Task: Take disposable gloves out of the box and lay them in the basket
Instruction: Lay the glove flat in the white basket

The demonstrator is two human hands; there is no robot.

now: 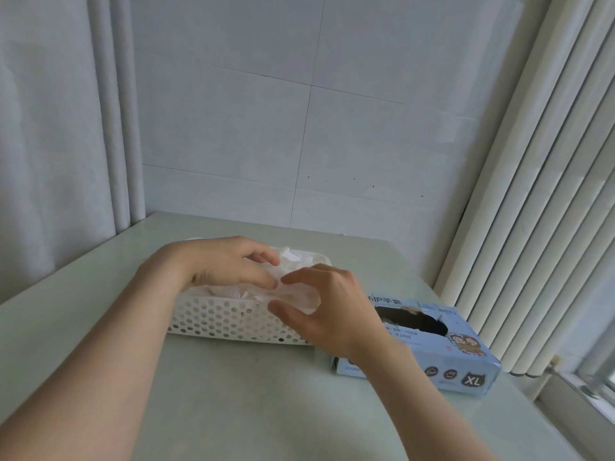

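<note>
A white perforated plastic basket (226,319), long and shallow, sits on a pale green glossy counter (249,410), about midway across it. Inside it lies a heap of thin translucent disposable gloves (294,261), crumpled and rising a little above the rim at the basket's right end.

Both of the person's bare hands are over that right end. The left hand (229,266) reaches in from the left across the basket's top, its wrist above the near wall. Its fingers (263,256) are curled and its thumb points right, so its grip is closed on a bunched part of the gloves. The right hand (332,309) comes in from the near right and covers the basket's right corner. Its grip is loose and open: the forefinger and thumb are curved and held apart, their tips resting on the filmy sheet that lies between them. The tips of the two hands nearly meet over the heap.

Just to the right of the basket lies a light blue cardboard glove box (466,361), flat on the counter with its long side angled toward the near right. The torn oval opening in its top looks dark inside, with a scrap of pale film at its far edge, and "XL" is printed on the near face. The right forearm crosses over the box's left end.

Behind the counter is a white tiled wall (299,111). A pale curtain (50,128) hangs on the left, and white vertical ribs (532,194) stand on the right.
</note>
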